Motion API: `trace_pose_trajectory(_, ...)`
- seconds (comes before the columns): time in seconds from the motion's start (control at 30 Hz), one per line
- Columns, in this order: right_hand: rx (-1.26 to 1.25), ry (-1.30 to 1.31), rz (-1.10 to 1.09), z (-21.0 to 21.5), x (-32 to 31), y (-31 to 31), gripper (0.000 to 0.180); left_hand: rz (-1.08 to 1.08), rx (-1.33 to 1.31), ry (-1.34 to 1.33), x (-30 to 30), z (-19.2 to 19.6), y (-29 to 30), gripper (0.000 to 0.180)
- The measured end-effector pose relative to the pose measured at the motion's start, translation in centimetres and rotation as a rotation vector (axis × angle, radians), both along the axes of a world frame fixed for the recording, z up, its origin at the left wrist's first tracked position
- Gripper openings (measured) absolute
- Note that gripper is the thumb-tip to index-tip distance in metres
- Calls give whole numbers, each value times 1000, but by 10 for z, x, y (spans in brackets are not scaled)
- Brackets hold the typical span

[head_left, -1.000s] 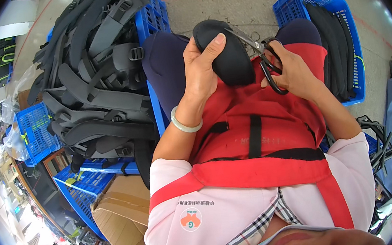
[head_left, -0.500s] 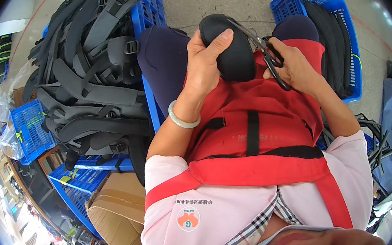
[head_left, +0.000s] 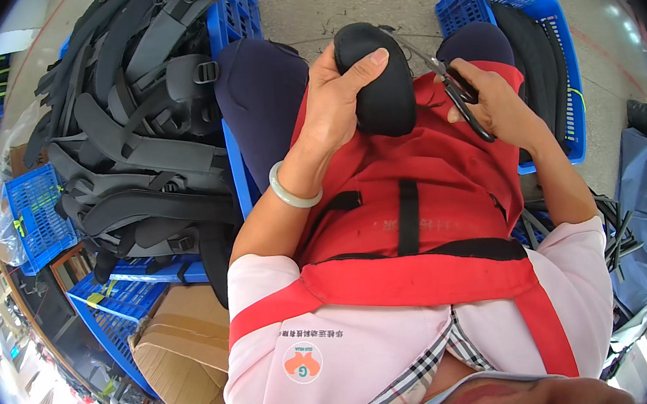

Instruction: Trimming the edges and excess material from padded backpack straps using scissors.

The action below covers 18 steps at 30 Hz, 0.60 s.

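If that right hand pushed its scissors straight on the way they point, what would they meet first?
Probably the black padded piece in the left hand: the scissors in the right hand aim at its upper edge, though depth is unclear.

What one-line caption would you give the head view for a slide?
Left hand grips a black padded piece over a red apron; right hand holds scissors at its edge, blue crates alongside.

Pink short sleeves, red apron (head_left: 419, 215), pale bangle (head_left: 291, 195)

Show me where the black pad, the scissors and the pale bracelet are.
black pad (head_left: 383, 93), head view, middle of its front face.
scissors (head_left: 458, 97), head view, black handle.
pale bracelet (head_left: 291, 196), head view, band on left wrist.
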State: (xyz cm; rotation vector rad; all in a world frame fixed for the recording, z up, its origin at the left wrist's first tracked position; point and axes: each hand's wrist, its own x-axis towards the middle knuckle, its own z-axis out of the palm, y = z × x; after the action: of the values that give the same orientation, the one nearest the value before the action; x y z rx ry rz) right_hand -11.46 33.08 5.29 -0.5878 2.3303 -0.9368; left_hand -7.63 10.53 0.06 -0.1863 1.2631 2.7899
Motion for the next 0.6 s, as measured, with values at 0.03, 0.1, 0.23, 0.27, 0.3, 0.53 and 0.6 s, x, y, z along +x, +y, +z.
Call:
trace_pose_trajectory(0.03, 3, 1, 0, 1, 1, 2, 43, 0, 3, 1, 0, 0, 0, 16)
trace_pose_trajectory(0.1, 42, 44, -24, 2, 3, 6, 49, -14, 18, -8, 0, -2, 0, 17)
trace_pose_trajectory(0.23, 70, 109, -21, 3, 4, 5, 52, -69, -11, -15, 2, -2, 2, 18)
trace_pose_trajectory(0.27, 105, 62, -12, 6, 2, 3, 52, -70, -25, -21, 3, -2, 4, 19)
trace_pose_trajectory(0.3, 139, 15, -2, 10, 1, 2, 51, -71, -39, -25, 3, -2, 5, 20)
trace_pose_trajectory(0.53, 116, -201, -58, 26, 2, 2, 42, -140, -40, -60, 5, -3, 0, 22)
trace_pose_trajectory(0.6, 166, -222, -64, 25, 0, 7, 42, -175, -25, -49, 5, -5, 0, 22)
